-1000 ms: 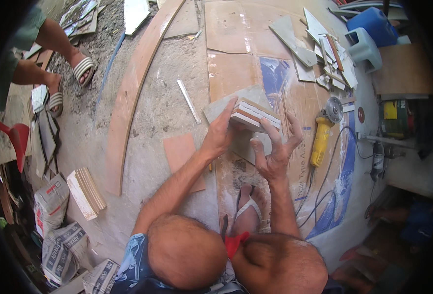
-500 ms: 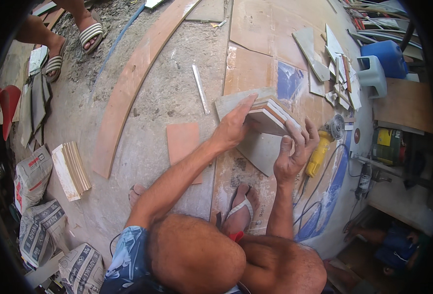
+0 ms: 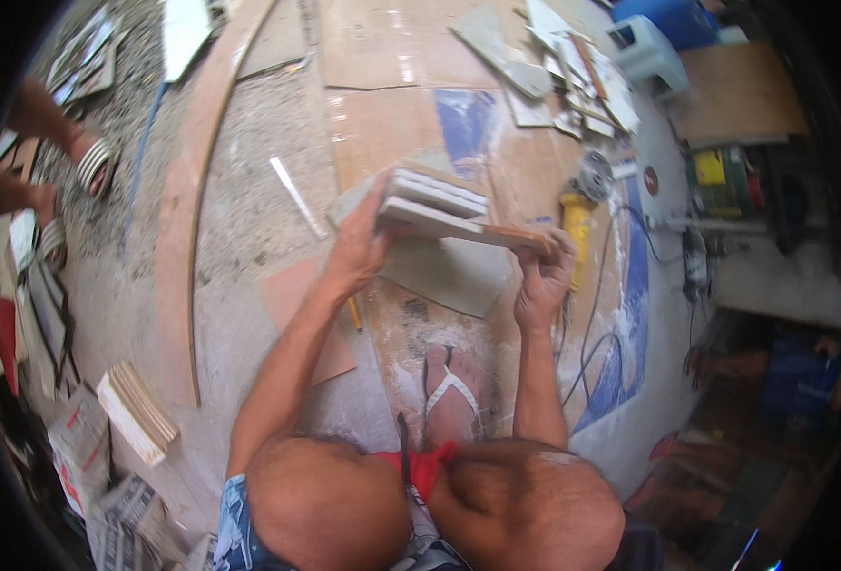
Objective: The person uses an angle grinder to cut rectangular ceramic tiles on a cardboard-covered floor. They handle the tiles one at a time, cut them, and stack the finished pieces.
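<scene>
From my end I see a long wooden board (image 3: pixel 187 190) lying on the floor, a bystander's striped sandal (image 3: pixel 94 167) well to its left. Pale bags (image 3: pixel 82 445) slump at lower left, below something red (image 3: pixel 0 333). At upper right, I make out a light blue stool (image 3: pixel 649 55) beside a darker blue jug (image 3: pixel 679 21).

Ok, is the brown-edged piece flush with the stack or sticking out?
Sticking out: the brown-edged piece extends past the right end of the stack, its far end in the right hand.
</scene>
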`<state>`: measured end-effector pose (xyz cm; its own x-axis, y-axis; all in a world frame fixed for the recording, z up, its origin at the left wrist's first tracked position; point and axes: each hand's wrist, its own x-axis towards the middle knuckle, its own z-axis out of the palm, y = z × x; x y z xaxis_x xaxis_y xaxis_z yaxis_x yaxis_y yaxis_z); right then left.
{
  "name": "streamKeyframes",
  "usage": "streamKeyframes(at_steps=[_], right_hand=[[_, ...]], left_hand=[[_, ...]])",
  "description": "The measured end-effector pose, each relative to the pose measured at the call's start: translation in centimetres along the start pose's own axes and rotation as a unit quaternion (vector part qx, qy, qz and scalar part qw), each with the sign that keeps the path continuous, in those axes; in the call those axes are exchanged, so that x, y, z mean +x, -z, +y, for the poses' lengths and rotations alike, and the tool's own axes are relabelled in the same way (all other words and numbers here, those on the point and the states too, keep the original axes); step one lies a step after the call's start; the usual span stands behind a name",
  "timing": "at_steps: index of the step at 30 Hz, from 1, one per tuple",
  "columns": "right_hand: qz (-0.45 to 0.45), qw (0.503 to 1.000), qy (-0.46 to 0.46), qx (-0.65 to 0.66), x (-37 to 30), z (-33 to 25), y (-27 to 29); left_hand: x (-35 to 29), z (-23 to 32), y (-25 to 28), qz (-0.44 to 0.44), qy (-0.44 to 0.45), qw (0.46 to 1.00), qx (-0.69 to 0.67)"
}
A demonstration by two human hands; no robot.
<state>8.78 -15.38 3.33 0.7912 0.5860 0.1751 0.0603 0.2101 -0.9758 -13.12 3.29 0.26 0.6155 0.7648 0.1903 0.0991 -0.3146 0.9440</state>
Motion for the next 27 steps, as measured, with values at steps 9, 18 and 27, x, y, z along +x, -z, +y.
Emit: streamKeyframes(at_steps=[9,18,27], right_hand=[[0.105,0.993,-0.037,0.034,4.0,-8.8,10.6],[0.236,0.955,-0.132,0.125,3.3,-9.2,10.9],[0.282,0.949,-0.111,0.090,3.0,-10.1,9.3]], left_hand=[[-0.3,-1.4,-0.5,-0.047,0.027,0.997,-0.052],[-0.5,-1.3,-0.7,-0.022,0.034,0.998,-0.050],[-0.5,-0.8,-0.7,-0.026,0.035,0.998,-0.053]])
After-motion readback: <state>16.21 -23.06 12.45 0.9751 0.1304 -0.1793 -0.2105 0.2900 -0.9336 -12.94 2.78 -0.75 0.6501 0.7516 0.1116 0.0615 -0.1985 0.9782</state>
